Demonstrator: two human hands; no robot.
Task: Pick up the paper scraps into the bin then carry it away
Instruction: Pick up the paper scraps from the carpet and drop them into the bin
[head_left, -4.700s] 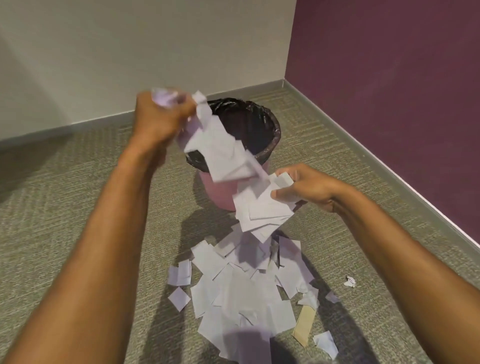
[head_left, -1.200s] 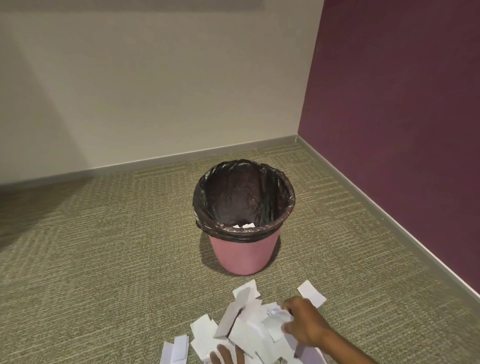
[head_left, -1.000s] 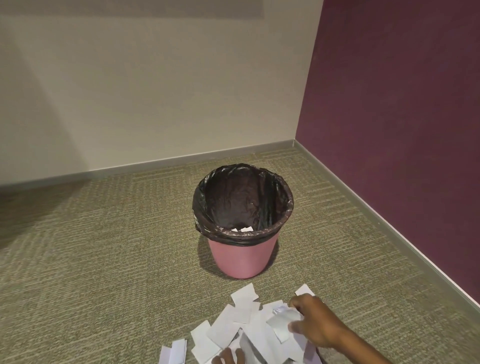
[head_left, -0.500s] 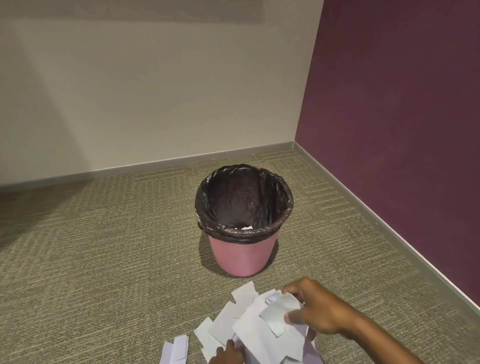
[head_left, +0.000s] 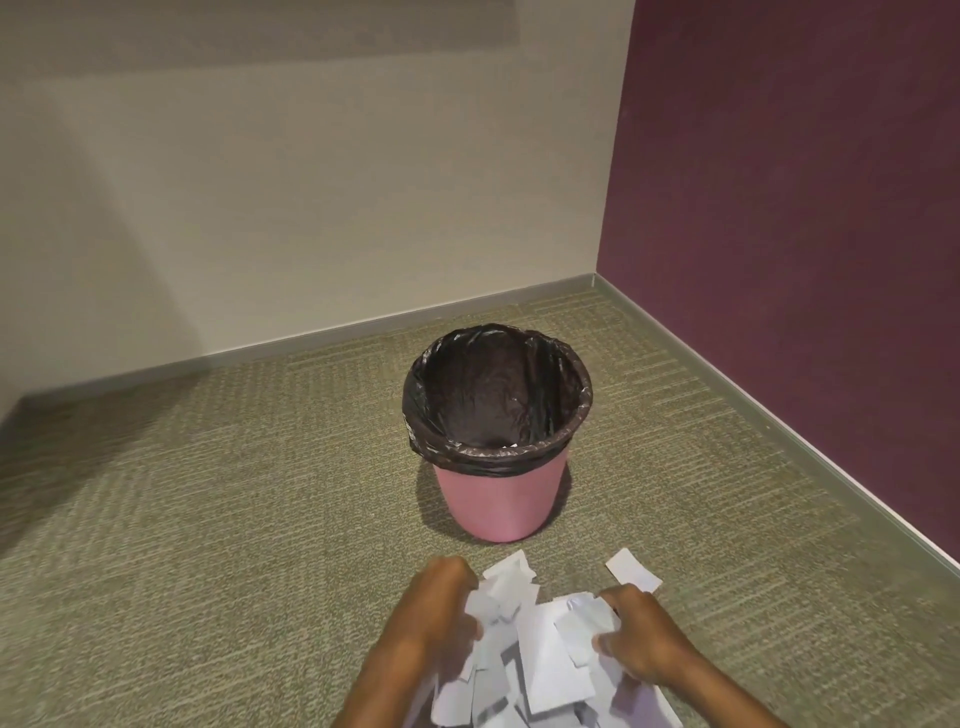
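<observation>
Since half a second ago, your left hand (head_left: 441, 608) is coming up from the bottom edge, where only its fingertips were showing, and is now sitting in full view against the heap. Your right hand (head_left: 639, 639) is sliding out toward 3 o'clock, uncovering a lone scrap (head_left: 631, 569) it was hiding.

You are bunching the paper scraps (head_left: 535, 660) between both hands, low in the view at 6 o'clock. Your left hand is pressing in at the heap's 9 o'clock side with its fingers curled into the sheets. Your right hand is closing on the 3 o'clock side, thumb and fingers bent around the top pieces. Both hands are gripping paper. Whether the bundle is lifting off the carpet (head_left: 208, 519) or lying on it, you cannot tell from here, as the lower part is running out of the frame.

The lone scrap is lying flat on the carpet at 1 o'clock from the heap, just beyond your right knuckles and apart from them.

The bin (head_left: 498, 504) is standing upright at 12 o'clock from the heap, near it but not touching it. Its black liner (head_left: 493, 395) is folding over the rim, and a sliver of white is showing low inside.

The cream wall (head_left: 311, 208) is running behind the bin at 12 o'clock, and the purple wall (head_left: 805, 208) is rising at 3 o'clock.
</observation>
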